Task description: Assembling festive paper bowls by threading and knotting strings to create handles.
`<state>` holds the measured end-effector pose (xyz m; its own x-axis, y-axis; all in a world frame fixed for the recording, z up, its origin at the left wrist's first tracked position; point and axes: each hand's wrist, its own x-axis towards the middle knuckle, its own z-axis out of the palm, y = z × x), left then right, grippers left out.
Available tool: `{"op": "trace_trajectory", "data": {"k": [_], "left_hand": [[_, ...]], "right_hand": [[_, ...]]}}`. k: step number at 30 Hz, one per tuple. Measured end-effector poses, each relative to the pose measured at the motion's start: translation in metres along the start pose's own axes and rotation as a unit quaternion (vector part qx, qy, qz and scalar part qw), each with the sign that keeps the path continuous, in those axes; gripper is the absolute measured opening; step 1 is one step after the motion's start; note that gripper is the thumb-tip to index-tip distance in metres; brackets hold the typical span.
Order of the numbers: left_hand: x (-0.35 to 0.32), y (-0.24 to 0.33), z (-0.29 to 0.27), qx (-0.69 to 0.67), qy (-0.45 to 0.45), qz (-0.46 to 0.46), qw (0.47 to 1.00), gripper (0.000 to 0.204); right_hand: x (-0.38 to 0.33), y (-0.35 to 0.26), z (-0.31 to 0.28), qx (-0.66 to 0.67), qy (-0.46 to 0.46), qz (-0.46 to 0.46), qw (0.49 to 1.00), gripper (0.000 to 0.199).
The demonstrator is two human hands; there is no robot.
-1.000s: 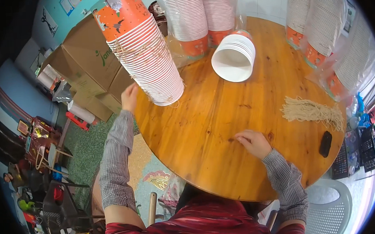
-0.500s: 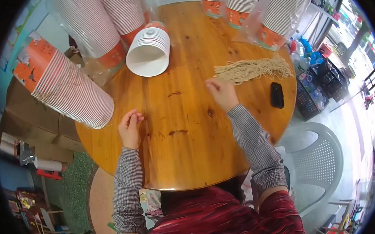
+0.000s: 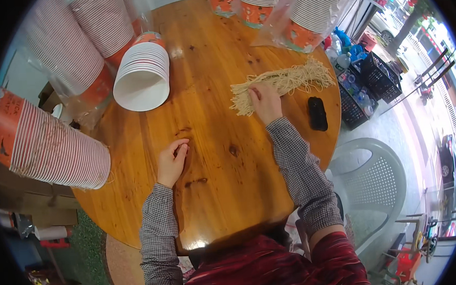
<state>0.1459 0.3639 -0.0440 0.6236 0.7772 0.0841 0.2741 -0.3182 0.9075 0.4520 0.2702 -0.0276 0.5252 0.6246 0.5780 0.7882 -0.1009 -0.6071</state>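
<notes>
1. Fingertips of the right hand pressed down on the near end of the bundle of pale strings, fingers curled as if pinching a few strands; whether any strand was actually lifted could not be told.
2. Half a second before, that hand had only been arriving at the bundle's end; a full second before, it lay flat on bare wood well short of it. The reach had therefore finished, and I judged the picking of strands to be starting.
3. Meanwhile the left hand rested empty on the round wooden table, fingers loosely bent and holding nothing, having come away from the lying stack of orange paper cups that it had touched a second earlier.
4. String lay across the far right part of the table, its far end close to the bagged cup stacks.
5. Just right of the hand sat a small black object, near the table's edge, beyond which stood a white plastic chair.
6. Open wood stretched between the two hands and toward the body; the white stack of cups crowded the far left.
</notes>
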Motion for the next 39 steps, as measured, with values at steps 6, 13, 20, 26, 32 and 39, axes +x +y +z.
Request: {"op": "trace_trajectory", "data": {"k": [6, 13, 20, 26, 32, 39], "left_hand": [[0.005, 0.007, -0.004, 0.022, -0.006, -0.001, 1.000, 0.020], [-0.003, 0.011, -0.010, 0.053, 0.012, 0.033, 0.998, 0.017], [-0.003, 0.015, -0.010, 0.030, 0.021, 0.008, 0.999, 0.018], [0.012, -0.008, -0.016, -0.071, 0.150, -0.015, 0.986, 0.021], [0.033, 0.000, 0.000, -0.034, 0.087, -0.004, 0.996, 0.018], [0.068, -0.033, -0.044, 0.073, 0.337, 0.132, 0.929, 0.052]], "right_hand": [[0.039, 0.015, -0.004, -0.086, -0.018, -0.028, 0.996, 0.012], [0.034, -0.011, -0.008, 0.028, -0.194, -0.001, 0.981, 0.014], [0.048, 0.023, -0.003, -0.115, -0.062, -0.042, 0.991, 0.024], [0.040, 0.038, -0.015, -0.106, -0.185, 0.074, 0.974, 0.015], [0.033, 0.033, -0.026, -0.039, -0.198, 0.090, 0.975, 0.015], [0.026, 0.013, -0.025, -0.141, -0.121, 0.129, 0.974, 0.018]]}}
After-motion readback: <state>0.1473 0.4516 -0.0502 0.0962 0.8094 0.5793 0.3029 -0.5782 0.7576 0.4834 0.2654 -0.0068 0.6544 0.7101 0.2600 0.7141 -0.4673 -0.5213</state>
